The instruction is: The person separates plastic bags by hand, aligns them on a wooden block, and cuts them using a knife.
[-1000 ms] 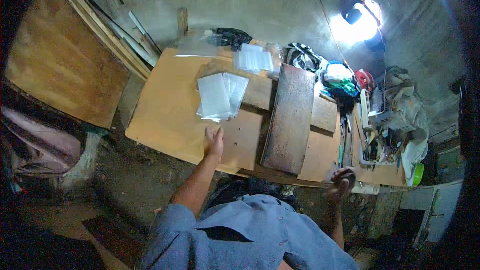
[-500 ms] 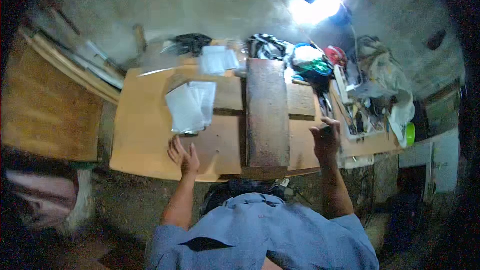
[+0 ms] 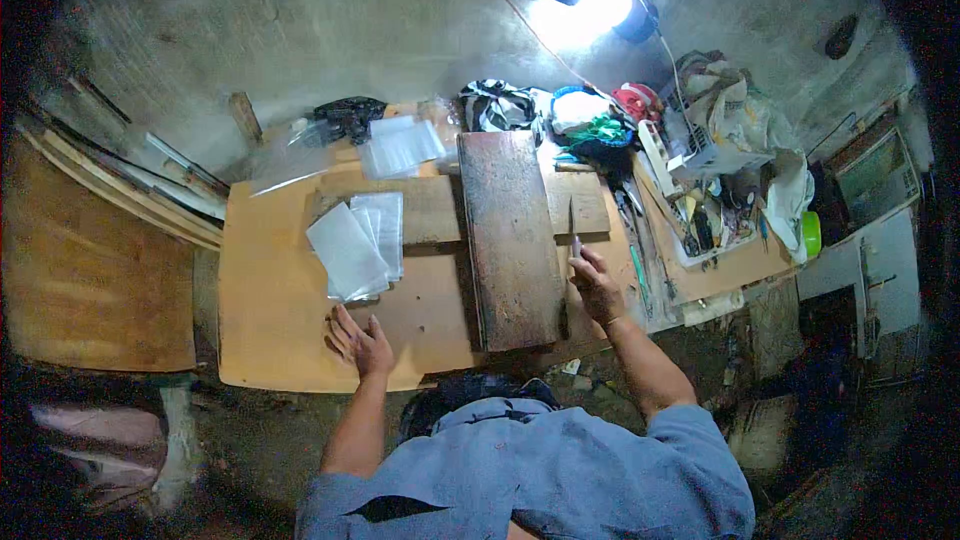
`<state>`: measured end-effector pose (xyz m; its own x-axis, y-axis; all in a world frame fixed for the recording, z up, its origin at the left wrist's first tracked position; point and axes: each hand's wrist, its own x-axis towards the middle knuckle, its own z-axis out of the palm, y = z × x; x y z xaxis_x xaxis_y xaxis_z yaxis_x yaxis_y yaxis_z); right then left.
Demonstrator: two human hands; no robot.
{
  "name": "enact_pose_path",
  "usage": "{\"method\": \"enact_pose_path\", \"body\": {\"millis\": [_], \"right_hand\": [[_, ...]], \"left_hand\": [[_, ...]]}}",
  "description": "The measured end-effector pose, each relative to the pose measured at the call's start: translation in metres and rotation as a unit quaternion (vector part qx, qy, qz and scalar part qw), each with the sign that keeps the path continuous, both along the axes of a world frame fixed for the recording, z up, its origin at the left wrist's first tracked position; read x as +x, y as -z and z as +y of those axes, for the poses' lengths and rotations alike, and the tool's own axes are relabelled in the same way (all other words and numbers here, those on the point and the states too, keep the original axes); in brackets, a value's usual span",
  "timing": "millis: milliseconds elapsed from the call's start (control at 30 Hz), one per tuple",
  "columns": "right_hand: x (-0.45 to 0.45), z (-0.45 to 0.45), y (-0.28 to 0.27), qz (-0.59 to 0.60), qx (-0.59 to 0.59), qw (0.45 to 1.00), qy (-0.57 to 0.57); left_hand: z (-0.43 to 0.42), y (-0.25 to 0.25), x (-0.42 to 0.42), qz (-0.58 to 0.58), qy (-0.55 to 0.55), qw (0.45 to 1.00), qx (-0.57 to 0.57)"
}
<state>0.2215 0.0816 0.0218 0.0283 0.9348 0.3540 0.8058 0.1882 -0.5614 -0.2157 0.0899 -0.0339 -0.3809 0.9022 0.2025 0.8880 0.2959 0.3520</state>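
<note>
My left hand [image 3: 362, 345] rests open at the near edge of a fanned stack of clear plastic sleeves [image 3: 345, 252], its fingers spread on the tabletop. My right hand [image 3: 597, 290] is closed around the handle of a slim knife [image 3: 573, 220], its narrow pointed blade directed away from me. Just left of that hand lies a thick, worn wooden board [image 3: 515, 250], set lengthwise across a lower plank [image 3: 435, 202]. More plastic sleeves [image 3: 402, 145] lie farther back on the table.
The wooden table [image 3: 265, 300] has a curved front edge. At its right stands a white tray of tools [image 3: 715, 240] near a green container [image 3: 811, 235]. Bundled bags [image 3: 590, 115] sit along the back beneath a bright lamp [image 3: 590, 5]. Long boards [image 3: 120, 180] lean at left.
My right hand has moved left toward the thick board, and the knife now shows clearly in it. My left hand stays by the sleeves. The camera view has shifted.
</note>
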Motion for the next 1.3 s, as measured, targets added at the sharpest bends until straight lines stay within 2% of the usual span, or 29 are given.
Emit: {"method": "enact_pose_path", "body": {"millis": [67,100,200,333,400,433,467,533,600,633,733,767,867,900,967,1000,1033,1067,1133,1200,1267,1300], "right_hand": [[0.012,-0.007,0.024,0.021,-0.04,0.998,-0.05],[0.01,-0.01,0.021,-0.055,-0.018,0.997,-0.051],[0.017,-0.013,0.034,-0.08,-0.012,0.994,-0.078],[0.017,-0.02,0.045,-0.054,-0.06,0.994,-0.074],[0.016,-0.024,0.036,-0.001,-0.129,0.991,-0.045],[0.012,-0.022,0.028,-0.003,-0.129,0.99,-0.053],[0.009,-0.02,0.02,0.051,-0.134,0.989,-0.031],[0.004,-0.009,0.005,0.101,-0.14,0.985,-0.017],[-0.002,0.009,-0.01,-0.002,-0.077,0.997,0.023],[-0.008,0.024,-0.022,-0.003,-0.03,1.0,0.0],[-0.04,0.072,-0.055,0.007,0.002,1.0,0.01],[-0.051,0.09,-0.064,-0.033,0.027,0.999,-0.018],[-0.095,0.146,-0.076,-0.004,0.016,0.999,-0.043],[-0.114,0.162,-0.086,0.023,-0.052,0.998,-0.038],[-0.144,0.198,-0.078,0.013,-0.007,0.996,-0.092],[-0.16,0.216,-0.071,0.021,-0.062,0.995,-0.075],[-0.166,0.242,-0.044,0.034,-0.021,0.992,-0.124],[-0.175,0.26,-0.032,0.034,-0.024,0.991,-0.126],[-0.194,0.294,-0.012,-0.004,-0.111,0.989,-0.096],[-0.197,0.338,0.033,-0.023,-0.101,0.991,-0.078],[-0.2,0.358,0.041,-0.04,-0.084,0.992,-0.091],[-0.203,0.369,0.046,-0.069,-0.086,0.992,-0.064]], "left_hand": [[-0.002,-0.001,0.0,0.006,0.007,1.0,0.002],[-0.002,-0.007,0.002,0.002,0.004,1.0,-0.002],[0.0,-0.008,0.005,-0.012,-0.006,1.0,-0.016],[-0.001,0.002,0.002,0.011,0.008,1.0,-0.004],[-0.001,0.007,-0.001,0.013,0.005,1.0,0.007],[0.0,0.008,-0.001,0.014,0.011,1.0,0.016],[-0.001,0.01,-0.001,0.016,0.017,0.999,0.025],[-0.002,-0.005,0.002,0.005,-0.003,1.0,-0.01],[0.0,-0.011,0.003,0.012,0.009,1.0,-0.016],[-0.001,-0.01,0.004,0.009,0.003,1.0,-0.016],[0.001,-0.012,0.005,0.015,-0.004,0.999,-0.04],[0.001,-0.02,0.005,0.013,-0.001,0.999,-0.052],[0.0,-0.014,0.003,0.002,0.002,0.999,-0.053],[0.002,-0.009,0.002,-0.006,0.004,0.999,-0.039],[0.002,-0.026,0.004,0.0,-0.001,0.998,-0.061],[0.004,-0.033,0.006,0.007,-0.002,0.997,-0.08],[0.006,-0.032,0.006,0.0,0.002,0.999,-0.044],[0.007,-0.037,0.005,-0.001,0.0,0.999,-0.047],[0.006,-0.048,0.002,-0.001,0.016,0.994,-0.105],[0.009,-0.034,0.004,-0.003,-0.003,0.995,-0.097],[0.012,-0.029,0.004,0.026,-0.008,0.996,-0.087],[0.011,-0.038,0.003,0.0,0.0,0.995,-0.096]]}}
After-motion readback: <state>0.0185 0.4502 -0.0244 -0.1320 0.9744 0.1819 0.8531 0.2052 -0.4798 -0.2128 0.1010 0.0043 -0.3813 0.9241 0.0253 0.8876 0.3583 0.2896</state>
